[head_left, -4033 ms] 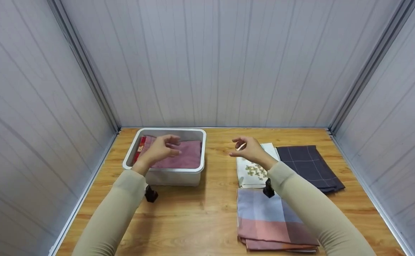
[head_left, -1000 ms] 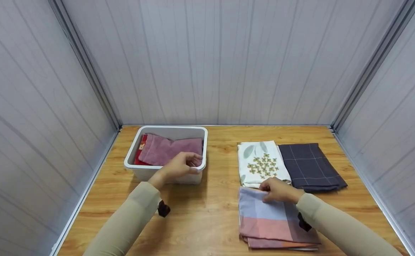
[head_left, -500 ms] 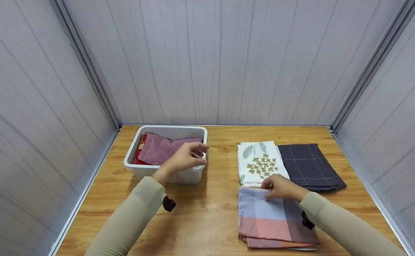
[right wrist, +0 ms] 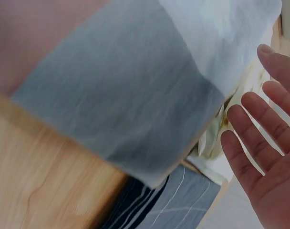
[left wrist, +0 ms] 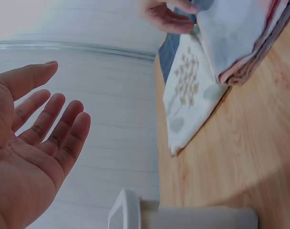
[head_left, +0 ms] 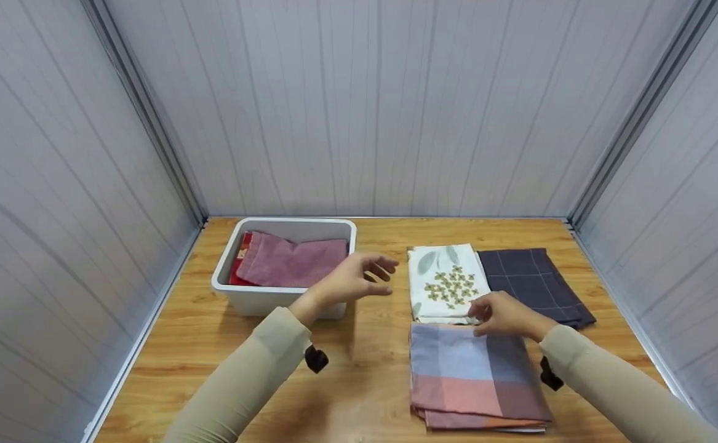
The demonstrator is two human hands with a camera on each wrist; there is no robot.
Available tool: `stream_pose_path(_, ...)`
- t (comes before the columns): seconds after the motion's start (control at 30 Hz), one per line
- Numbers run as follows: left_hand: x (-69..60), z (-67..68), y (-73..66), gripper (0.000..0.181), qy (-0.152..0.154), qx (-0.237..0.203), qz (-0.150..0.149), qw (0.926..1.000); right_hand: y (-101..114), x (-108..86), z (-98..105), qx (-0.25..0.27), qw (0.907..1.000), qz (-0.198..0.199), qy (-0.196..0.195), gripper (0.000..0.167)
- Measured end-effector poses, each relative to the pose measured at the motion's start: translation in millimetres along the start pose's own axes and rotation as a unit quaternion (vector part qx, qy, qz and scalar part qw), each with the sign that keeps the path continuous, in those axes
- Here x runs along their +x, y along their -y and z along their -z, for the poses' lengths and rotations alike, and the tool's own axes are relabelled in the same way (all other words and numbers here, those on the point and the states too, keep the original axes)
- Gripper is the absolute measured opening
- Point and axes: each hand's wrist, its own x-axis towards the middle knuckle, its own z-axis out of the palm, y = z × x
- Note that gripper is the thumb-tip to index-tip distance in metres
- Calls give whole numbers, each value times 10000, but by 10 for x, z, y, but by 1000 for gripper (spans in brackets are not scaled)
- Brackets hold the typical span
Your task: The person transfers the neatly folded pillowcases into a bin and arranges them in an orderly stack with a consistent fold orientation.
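Observation:
My left hand (head_left: 354,280) hovers just past the right rim of a white plastic bin (head_left: 309,303), its fingers loosely bent around nothing; the left wrist view shows the same empty palm (left wrist: 28,176). Above the far edge of a folded plaid cloth (head_left: 457,369) in blue, pink and mauve is my right hand (head_left: 506,315). In the right wrist view its fingers (right wrist: 259,124) are spread and nearly straight, beside that cloth's edge, with nothing in the grasp. Directly behind lies a folded white cloth (head_left: 448,277) with a floral print.
A dark checked folded cloth (head_left: 534,283) lies right of the floral one. Inside the bin are a mauve towel (head_left: 297,261) and a red patterned cloth (head_left: 240,264). Pale panel walls (head_left: 377,111) enclose the wooden table (head_left: 371,394) at the back and sides.
My left hand has moved right, from over the bin to beyond its rim. The right hand came down to the plaid cloth's far edge, then shifted slightly right. The cloths lie as before.

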Motion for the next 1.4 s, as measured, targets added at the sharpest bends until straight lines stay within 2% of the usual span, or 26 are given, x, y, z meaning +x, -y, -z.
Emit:
stream_pose_path(0.17,32,-174,60,48,193,-171,37,9997,-75,-61,71,4,10000,8,-76,33)
stream_pose_path(0.27,44,-291,155,48,312,-342,107,9989,-129,-97,95,22,10000,11,-72,35)
stream_pose_path(0.4,58,-439,317,47,402,-285,189,9986,-203,-158,112,70,10000,-46,-48,41)
stream_pose_path(0.6,63,-593,569,48,356,-176,347,9986,-303,-251,115,-12,9998,-179,-35,48)
stream_pose_path(0.73,62,-694,736,48,319,-270,516,9978,-361,-308,98,-16,9996,-286,-41,50)
stream_pose_path(0.93,59,-841,925,49,300,-508,844,9947,-416,-329,49,-65,9997,-222,-26,45)
stream_pose_path(1.07,74,-936,977,47,241,-328,834,9957,-432,-333,13,-148,9994,-307,9,50)
stream_pose_path(1.23,101,-1051,981,46,247,-252,999,9944,-447,-340,-25,-255,9988,-402,93,53)
stream_pose_path(1.4,143,-1164,1001,40,238,46,1047,9942,-456,-333,-69,-336,9990,-242,141,50)
